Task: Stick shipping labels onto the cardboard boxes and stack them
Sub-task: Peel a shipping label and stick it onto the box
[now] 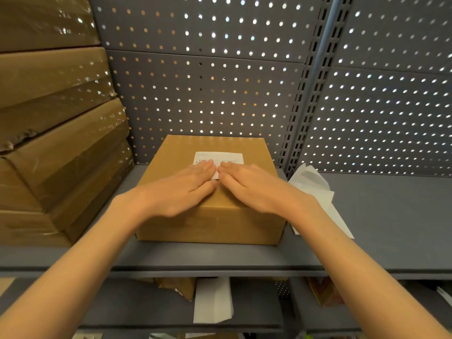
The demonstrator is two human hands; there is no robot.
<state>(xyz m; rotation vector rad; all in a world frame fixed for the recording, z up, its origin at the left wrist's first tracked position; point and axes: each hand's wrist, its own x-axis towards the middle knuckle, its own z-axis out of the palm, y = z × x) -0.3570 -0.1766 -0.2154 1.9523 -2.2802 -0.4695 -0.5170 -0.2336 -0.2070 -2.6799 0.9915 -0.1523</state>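
A box point(210, 192) sits on the shelf point(367, 216), near its front edge. Both hands, left point(181, 189) and right point(254, 187), lie flat with straight fingers on the label point(220, 159) atop it, hiding its near half; the print is unreadable. Paper point(315, 192) lies just right of the box.

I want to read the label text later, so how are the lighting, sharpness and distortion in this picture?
Head view: light shines through the pegboard holes as bright dots; the stacked boxes at left show glare on their wrapping; the shelf edges bow from the wide-angle lens; the label print is too small to read and both the left hand and right hand cover part of it on the cardboard box.
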